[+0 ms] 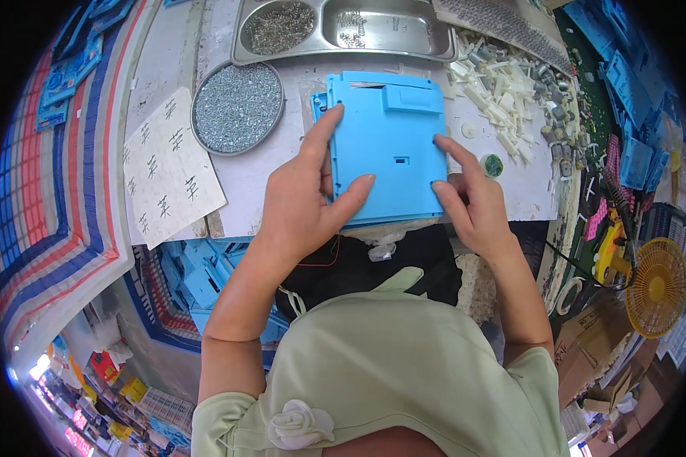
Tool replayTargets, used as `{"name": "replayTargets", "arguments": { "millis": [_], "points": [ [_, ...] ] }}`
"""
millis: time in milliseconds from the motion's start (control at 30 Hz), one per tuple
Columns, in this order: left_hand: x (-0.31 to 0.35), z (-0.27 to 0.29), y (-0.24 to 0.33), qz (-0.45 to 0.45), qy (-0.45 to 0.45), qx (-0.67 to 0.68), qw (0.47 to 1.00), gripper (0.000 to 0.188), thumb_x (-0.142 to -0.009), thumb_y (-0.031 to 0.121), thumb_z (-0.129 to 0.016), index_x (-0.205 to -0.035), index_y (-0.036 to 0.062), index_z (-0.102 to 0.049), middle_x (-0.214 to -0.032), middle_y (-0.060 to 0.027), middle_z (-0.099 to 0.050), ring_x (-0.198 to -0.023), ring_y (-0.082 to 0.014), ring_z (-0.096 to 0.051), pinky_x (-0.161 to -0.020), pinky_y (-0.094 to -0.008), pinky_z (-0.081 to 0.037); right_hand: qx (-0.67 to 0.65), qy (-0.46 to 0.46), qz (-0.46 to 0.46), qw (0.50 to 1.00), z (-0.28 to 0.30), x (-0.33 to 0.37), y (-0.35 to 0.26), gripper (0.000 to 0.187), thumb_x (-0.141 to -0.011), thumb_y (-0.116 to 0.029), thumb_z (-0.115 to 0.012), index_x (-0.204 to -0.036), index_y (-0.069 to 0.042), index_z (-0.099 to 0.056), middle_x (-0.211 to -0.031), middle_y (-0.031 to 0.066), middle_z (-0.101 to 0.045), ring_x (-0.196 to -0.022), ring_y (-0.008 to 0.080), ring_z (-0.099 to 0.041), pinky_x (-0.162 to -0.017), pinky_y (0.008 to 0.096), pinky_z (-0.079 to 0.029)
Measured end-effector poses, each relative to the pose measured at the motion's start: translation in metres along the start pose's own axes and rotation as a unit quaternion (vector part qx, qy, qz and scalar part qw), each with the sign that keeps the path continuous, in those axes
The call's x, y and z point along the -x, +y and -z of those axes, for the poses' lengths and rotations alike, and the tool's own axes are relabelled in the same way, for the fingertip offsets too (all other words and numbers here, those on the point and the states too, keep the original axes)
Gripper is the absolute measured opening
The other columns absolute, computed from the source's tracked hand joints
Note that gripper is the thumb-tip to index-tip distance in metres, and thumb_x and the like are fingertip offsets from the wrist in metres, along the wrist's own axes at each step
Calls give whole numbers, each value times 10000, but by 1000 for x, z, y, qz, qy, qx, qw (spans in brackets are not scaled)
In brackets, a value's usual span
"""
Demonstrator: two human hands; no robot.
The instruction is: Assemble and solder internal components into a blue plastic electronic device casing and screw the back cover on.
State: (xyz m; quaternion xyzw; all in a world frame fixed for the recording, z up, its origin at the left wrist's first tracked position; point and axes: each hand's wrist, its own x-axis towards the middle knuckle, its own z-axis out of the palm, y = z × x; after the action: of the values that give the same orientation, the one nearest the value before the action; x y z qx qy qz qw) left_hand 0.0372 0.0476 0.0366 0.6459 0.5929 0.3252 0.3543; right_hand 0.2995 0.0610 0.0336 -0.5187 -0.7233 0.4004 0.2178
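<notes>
A flat, light-blue plastic casing (389, 145) lies on the white tabletop in front of me, with a raised block near its far edge and a small rectangular slot around its middle. My left hand (301, 186) grips its left side, the thumb on the top face and the index finger along the edge. At the right edge, my right hand (476, 202) holds the casing with thumb and fingertips. Part of another blue piece (318, 105) peeks out past the casing's far left corner. What lies beneath the casing is mostly hidden.
Left of the casing stand a round dish of small silvery screws (238, 109) and a handwritten paper sheet (171, 167). A steel compartment tray (328, 55) sits behind. White plastic parts (503, 99), grey cylindrical parts (560, 126) and a small green roll (492, 165) are at right, beyond them a yellow fan (657, 288).
</notes>
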Motion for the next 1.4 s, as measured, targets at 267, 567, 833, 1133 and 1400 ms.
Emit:
{"name": "replayTargets", "arguments": {
  "millis": [267, 567, 833, 1133, 1400],
  "points": [
    [28, -1, 7, 74, 12, -49, 996, 769, -893, 228, -761, -1523, -25, -400, -605, -48, -525, -505, -189, -548, -512, -334, -459, 142, -69, 94, 983, 12, -11, -10, 587, -958, -159, -666, -1512, -105, -478, -715, 155, -641, -624, 331, -640, -588, 444, -498],
    [56, -10, -8, 65, 22, 25, 997, 639, -914, 112, -742, -1468, -55, -472, -604, -73, -531, -500, -208, -548, -527, -327, -455, 251, -88, 146, 953, 7, -11, -11, 645, -955, -120, -659, -1559, -110, -433, -635, 115, -599, -569, 305, -607, -544, 431, -477],
    [11, 46, -30, 117, 95, 14, 989, 295, -865, 150, -780, -1148, 80, -736, -719, -75, -608, -626, -218, -590, -580, -292, -456, 392, -176, 118, 895, 32, -27, -51, 540, -951, -233, -655, -1458, -89, -533, -577, 104, -592, -547, 328, -624, -527, 451, -488],
    [-31, 87, -89, -51, 167, -259, 950, 104, -817, 145, -765, -857, 54, -734, -825, -103, -674, -765, -299, -641, -733, -407, -502, 271, -116, 384, 875, -8, -164, -113, 211, -773, -135, -770, -965, -54, -734, -857, 101, -650, -913, 307, -611, -779, 421, -511],
    [-34, 89, -97, -32, 213, -269, 939, 125, -850, 186, -743, -812, 75, -699, -843, -85, -655, -825, -317, -623, -757, -461, -430, 417, -140, 448, 779, -122, -248, -124, 99, -829, -171, -728, -867, -80, -738, -873, 65, -698, -985, 249, -619, -861, 413, -512]
  ]
}}
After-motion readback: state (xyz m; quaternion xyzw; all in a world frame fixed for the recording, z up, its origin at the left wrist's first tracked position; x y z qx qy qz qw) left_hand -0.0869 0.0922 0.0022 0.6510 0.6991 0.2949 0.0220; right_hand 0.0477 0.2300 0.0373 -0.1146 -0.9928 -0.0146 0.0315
